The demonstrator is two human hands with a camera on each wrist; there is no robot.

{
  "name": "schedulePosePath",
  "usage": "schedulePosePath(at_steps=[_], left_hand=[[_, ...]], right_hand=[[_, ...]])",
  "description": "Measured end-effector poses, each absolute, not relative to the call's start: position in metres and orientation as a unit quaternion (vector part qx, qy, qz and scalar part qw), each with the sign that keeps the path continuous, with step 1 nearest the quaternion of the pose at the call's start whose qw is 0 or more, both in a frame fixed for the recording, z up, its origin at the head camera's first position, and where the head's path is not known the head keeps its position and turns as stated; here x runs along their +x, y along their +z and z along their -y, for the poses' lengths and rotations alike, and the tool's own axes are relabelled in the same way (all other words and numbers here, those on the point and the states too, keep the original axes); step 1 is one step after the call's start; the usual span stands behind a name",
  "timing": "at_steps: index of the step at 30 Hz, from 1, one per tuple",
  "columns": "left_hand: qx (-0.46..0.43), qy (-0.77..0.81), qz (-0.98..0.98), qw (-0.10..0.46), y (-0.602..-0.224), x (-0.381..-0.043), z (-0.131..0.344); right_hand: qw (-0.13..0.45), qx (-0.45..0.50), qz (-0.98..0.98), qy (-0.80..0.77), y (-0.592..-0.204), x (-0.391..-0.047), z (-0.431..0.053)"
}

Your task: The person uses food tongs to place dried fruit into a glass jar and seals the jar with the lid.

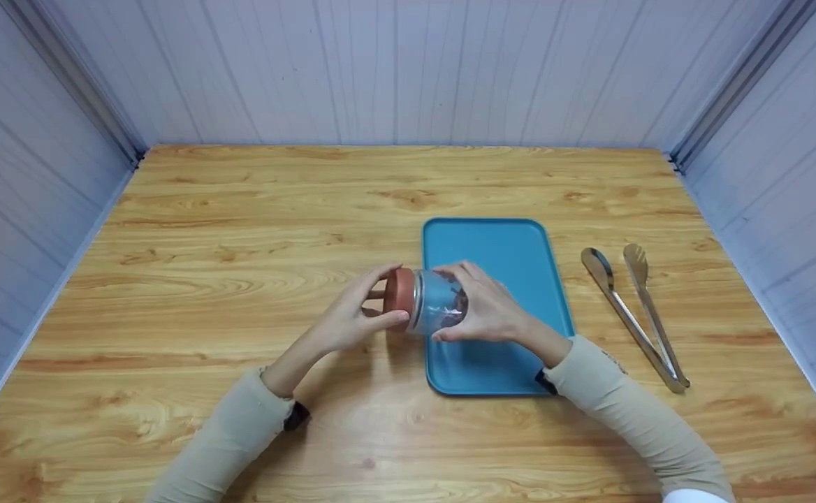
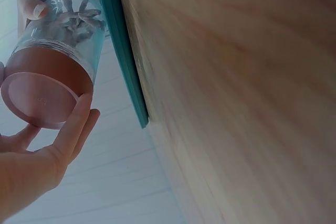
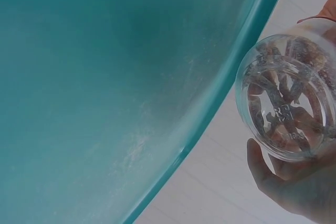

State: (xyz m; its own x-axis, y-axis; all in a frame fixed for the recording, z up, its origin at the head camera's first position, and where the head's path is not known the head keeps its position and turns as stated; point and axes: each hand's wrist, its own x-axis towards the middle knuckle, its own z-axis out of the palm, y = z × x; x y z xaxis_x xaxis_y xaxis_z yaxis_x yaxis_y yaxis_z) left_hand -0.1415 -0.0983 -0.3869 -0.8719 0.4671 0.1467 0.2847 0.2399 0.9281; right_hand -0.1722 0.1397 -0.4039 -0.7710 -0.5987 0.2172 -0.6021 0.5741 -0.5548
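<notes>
A clear jar [image 1: 439,302] lies on its side in the air between both hands, over the left edge of the blue tray [image 1: 492,370]. Its reddish-brown lid [image 1: 399,290] points left and sits on the jar's mouth. My left hand [image 1: 355,314] grips the lid, thumb at the near side and fingers at the far side. Around the jar's body curls my right hand [image 1: 485,305], close to its base. Through the clear wall, dark brown strip-like pieces [image 2: 79,19] show inside, gathered toward the base [image 3: 286,111]. The left wrist view shows the lid's flat top [image 2: 39,99].
Right of the tray, metal tongs [image 1: 649,328] lie spread on the wooden table [image 1: 240,244], one end spoon-shaped and the other slotted. Pale panelled walls [image 1: 394,70] enclose the table at the back and sides.
</notes>
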Motion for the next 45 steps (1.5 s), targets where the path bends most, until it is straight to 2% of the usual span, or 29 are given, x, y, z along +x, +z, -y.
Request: schedulePosePath(at_steps=[7,14,24,36,45], left_hand=[[0.229,0.564,-0.789,0.080,-0.401,-0.148,0.100],[0.244,0.576,-0.775,0.086,-0.375,-0.135,0.096],[0.236,0.561,-0.788,0.092,-0.402,-0.146,0.098],[0.278,0.472,-0.835,0.060,-0.402,-0.145,0.103],[0.280,0.473,-0.833,0.069,-0.401,-0.144,0.103]], right_hand=[[-0.009,0.333,0.887,0.321,-0.401,-0.171,-0.140],[-0.009,0.341,0.886,0.313,-0.401,-0.171,-0.141],[-0.014,0.336,0.892,0.303,-0.400,-0.170,-0.143],[-0.029,0.335,0.888,0.314,-0.401,-0.172,-0.144],[-0.026,0.338,0.887,0.313,-0.401,-0.172,-0.144]])
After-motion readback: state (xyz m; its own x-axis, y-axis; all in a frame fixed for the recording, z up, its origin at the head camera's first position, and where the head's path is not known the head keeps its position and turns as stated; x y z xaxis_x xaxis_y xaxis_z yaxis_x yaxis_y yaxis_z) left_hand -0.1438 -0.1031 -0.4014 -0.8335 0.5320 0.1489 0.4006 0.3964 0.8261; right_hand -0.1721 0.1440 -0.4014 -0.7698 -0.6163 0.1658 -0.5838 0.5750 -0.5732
